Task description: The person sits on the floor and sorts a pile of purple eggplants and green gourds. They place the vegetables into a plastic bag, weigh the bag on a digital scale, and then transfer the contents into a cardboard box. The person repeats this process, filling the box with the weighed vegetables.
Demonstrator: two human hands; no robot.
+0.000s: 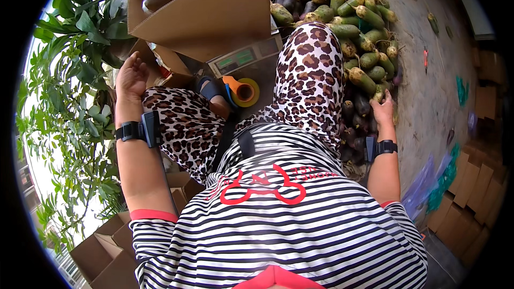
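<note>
My right hand (382, 109) reaches to the pile at the right and touches the lower end of a green radish (378, 93); whether its fingers close around it cannot be told. More green radishes (367, 59) lie heaped above it, with dark purple radishes (362, 104) beside and below. My left hand (133, 75) is raised at the left beside my knee, fingers loosely curled, holding nothing that shows. Ahead of me an open cardboard box (209, 16) stands over a digital scale (241, 57) with a green display.
A tape dispenser (243, 91) lies on the floor by my foot. Leafy plants (80, 108) stand at the left. On the concrete floor at the right are a red-handled tool (425, 59), plastic bags (423, 188) and stacked cardboard (470, 184). More boxes (98, 249) stand lower left.
</note>
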